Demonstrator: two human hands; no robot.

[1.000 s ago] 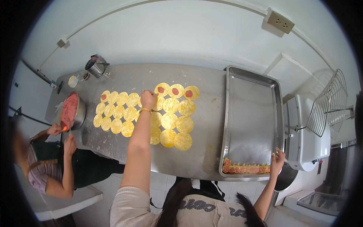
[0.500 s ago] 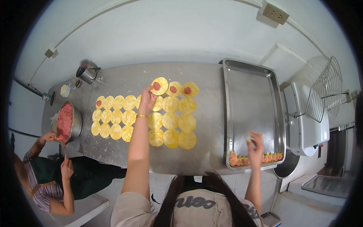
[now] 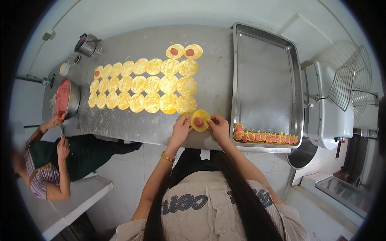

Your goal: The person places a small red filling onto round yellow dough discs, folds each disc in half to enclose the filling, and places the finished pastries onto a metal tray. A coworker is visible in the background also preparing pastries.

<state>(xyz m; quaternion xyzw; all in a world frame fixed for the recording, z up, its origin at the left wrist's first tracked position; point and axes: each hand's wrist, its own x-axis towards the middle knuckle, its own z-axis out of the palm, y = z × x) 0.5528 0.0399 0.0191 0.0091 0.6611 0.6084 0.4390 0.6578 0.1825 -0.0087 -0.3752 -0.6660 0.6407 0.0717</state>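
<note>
Near the front edge of the table I hold a round yellow dumpling wrapper point(image 3: 205, 116) between both hands, with a lump of pink meat filling point(image 3: 198, 121) at its middle. My left hand point(image 3: 182, 129) pinches its left edge; the fingers of my right hand point(image 3: 218, 127) grip its right edge. To the left lie rows of flat yellow wrappers point(image 3: 151, 85). Two separate wrappers with meat point(image 3: 174, 52) sit behind these rows, and another wrapper with meat point(image 3: 97, 73) is at the far-left corner. Filled dumplings point(image 3: 265, 137) line the near end of a metal tray point(image 3: 263, 80) on the right.
At the left, a co-worker's hands point(image 3: 62, 146) hold a utensil beside a metal bowl point(image 3: 74, 100) of pink meat. A metal pitcher point(image 3: 85, 47) stands at the back left. A white appliance point(image 3: 331, 104) and a wire rack point(image 3: 350, 80) are beyond the tray.
My left hand has brought the meat-topped wrapper from the far row toward me. My right hand has moved left from over the tray and now grips it too. The view has tilted downward.
</note>
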